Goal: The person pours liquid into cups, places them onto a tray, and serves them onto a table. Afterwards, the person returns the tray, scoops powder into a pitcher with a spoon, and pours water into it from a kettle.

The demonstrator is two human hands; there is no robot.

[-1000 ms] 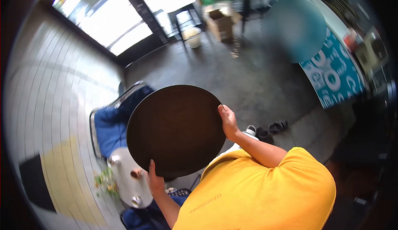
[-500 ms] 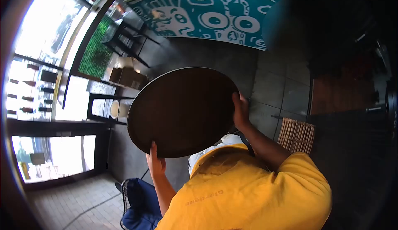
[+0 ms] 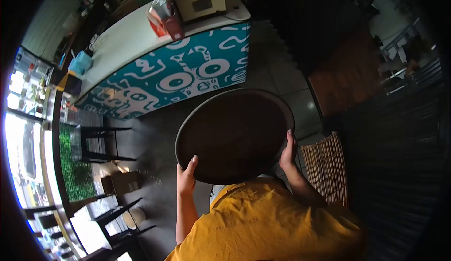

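A large dark oval serving tray [image 3: 235, 136] with a raised rim is held in front of my yellow shirt. Nothing lies on its surface. My left hand [image 3: 186, 176] grips its lower left edge, thumb over the rim and the other fingers mostly hidden underneath. At the right edge, my right hand [image 3: 289, 153] holds the rim in the same way, thumb on top. The tray is slightly tilted, its right side higher in view.
Ahead stands a counter [image 3: 122, 30] with a teal patterned front, bearing a beige machine [image 3: 199, 0] and a red package [image 3: 167, 23]. Black stools [image 3: 105, 143] and a cardboard box [image 3: 123, 183] are at left. A woven cane piece [image 3: 326, 169] stands at right.
My view has turned to the right and shows more of the counter top. The tray has shifted right and slightly down in view, still in both hands.
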